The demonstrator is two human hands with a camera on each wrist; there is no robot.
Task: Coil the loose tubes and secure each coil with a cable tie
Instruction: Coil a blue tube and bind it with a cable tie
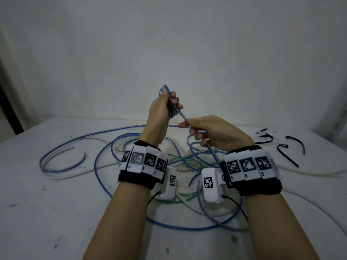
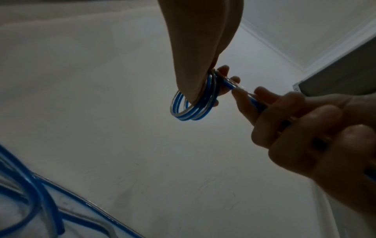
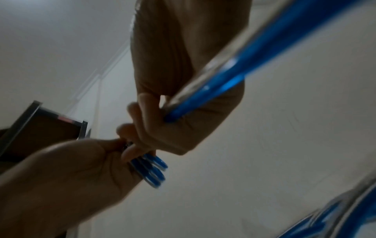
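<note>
Step in hand: winding the blue tube (image 1: 180, 113) into a small coil (image 2: 191, 106). To do it well, keep each new loop the same size as the last, lay it flat against the bundle, and feed slack without twisting.

Left hand (image 1: 161, 109) raised above the desk (image 1: 56, 212), fingers curled round the coil. Right hand (image 1: 212, 130), just right of it and lower, closed round the tube's free run, which trails down to the tangle on the desk. Black cable ties (image 1: 287, 149) lie far right, untouched.
</note>
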